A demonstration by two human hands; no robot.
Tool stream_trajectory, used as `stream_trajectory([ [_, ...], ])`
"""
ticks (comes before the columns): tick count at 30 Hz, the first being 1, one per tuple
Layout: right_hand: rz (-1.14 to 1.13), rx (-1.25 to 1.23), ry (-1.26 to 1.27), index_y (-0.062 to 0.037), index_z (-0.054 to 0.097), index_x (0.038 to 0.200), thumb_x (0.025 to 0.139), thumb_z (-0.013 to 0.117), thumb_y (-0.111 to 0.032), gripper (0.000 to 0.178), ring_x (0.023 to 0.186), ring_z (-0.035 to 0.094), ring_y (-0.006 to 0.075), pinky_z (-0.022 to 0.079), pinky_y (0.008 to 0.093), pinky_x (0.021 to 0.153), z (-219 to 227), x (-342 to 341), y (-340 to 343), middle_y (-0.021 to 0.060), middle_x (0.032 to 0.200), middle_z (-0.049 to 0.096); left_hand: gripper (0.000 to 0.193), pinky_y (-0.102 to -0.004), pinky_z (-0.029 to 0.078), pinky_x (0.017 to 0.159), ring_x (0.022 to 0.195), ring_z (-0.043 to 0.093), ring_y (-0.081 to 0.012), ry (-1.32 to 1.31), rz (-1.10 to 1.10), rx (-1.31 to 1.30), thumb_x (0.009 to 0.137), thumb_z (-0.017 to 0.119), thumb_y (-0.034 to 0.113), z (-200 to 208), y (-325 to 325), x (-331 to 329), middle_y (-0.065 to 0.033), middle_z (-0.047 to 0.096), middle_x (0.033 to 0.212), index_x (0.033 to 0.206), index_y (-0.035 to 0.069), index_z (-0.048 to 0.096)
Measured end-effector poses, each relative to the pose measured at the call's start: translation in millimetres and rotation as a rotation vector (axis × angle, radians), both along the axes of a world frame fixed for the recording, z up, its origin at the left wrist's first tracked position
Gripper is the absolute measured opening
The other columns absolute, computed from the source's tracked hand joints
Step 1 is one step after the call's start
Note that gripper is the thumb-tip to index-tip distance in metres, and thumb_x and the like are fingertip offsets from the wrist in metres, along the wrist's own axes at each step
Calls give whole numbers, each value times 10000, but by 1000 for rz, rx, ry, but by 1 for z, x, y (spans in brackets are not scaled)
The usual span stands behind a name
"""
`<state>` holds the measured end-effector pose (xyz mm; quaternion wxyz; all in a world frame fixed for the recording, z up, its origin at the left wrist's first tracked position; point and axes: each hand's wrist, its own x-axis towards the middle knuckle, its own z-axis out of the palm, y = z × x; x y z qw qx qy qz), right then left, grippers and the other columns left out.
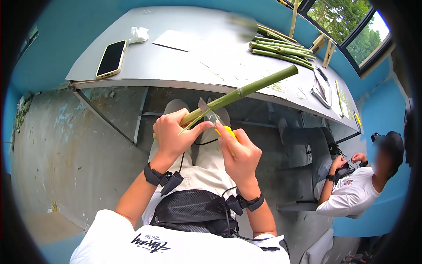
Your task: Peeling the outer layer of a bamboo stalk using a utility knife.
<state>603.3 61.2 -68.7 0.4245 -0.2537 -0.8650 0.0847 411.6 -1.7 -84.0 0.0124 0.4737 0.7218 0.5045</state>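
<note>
A green bamboo stalk (257, 83) slants up to the right above my lap, its far end over the table's front edge. My left hand (172, 135) is wrapped round its lower end. In my right hand (239, 154) is a yellow-handled utility knife (228, 133), fingers closed round the handle. The knife's blade crosses the stalk just beyond my left hand. A thin strip (193, 122) peels away from the stalk beside my left thumb, which reaches toward the blade.
On the grey table (140, 57) lie a phone (111, 59), crumpled tissue (139, 34), white paper (178, 40), a pile of bamboo stalks (281, 48) and a hacksaw (321, 90). Green shavings are scattered near its front. At right sits another person (351, 187), hands at their lap.
</note>
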Motion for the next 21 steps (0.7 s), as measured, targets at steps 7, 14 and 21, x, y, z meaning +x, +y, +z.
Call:
stream_trajectory([
  [7,-28,15,-7,-266,784,1352,858,789,-37,545,580,582,184,453,334,514,0,0,-1,19,770,571,649,-371,345,573,483,420,-269,153,-28,53,819,869,623,-12,9,-9,-42,435,509,625,87,559],
  [14,-32,-11,-25,-233,791,1344,882,783,-22,507,570,553,184,447,323,544,5,-1,3,30,774,610,245,-382,453,659,586,539,-253,-365,-329,184,990,758,239,-11,8,-10,-78,607,713,1057,6,723],
  [21,-11,27,-38,-281,776,1358,893,785,-68,512,589,588,194,462,338,529,-6,-5,17,16,767,570,161,-339,444,656,697,584,-168,272,-199,232,1028,678,163,-10,12,-23,-83,609,785,1021,2,665],
])
